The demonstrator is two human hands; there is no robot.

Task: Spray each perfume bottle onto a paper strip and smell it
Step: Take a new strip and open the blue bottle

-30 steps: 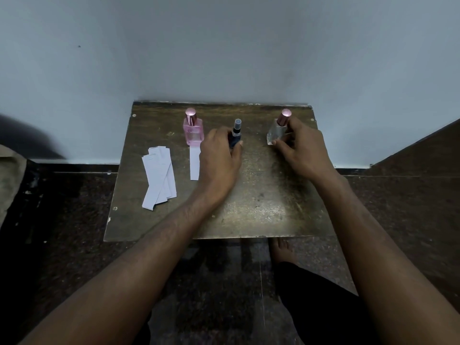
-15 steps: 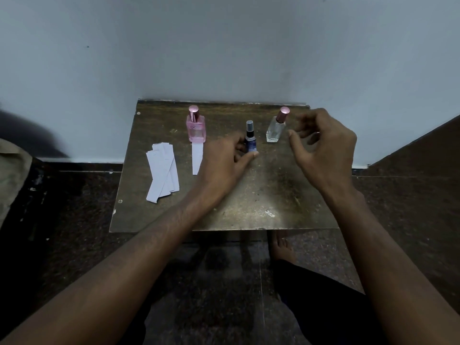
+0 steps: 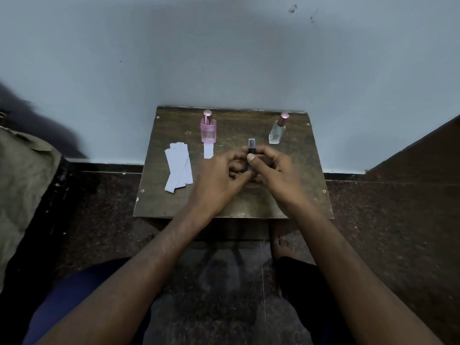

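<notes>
While both hands meet over the middle of the worn brown wooden table (image 3: 174, 202), the small dark blue spray bottle with the clear cap (image 3: 251, 151) sits pinched between them: the left hand (image 3: 219, 178) curls round its lower part, the right hand (image 3: 271, 170) presses a thumb against its side. Neither grip is released. The risk, I'd say: no paper strip is in hand, so a spray now would miss paper entirely. The fanned white paper strips (image 3: 178, 168) lie well left. The cap could also slip from the fingers onto the dark floor. The square pink glass perfume bottle (image 3: 208, 129) and the clear glass bottle with the pink cap (image 3: 277, 129) stand behind, within elbow range.
</notes>
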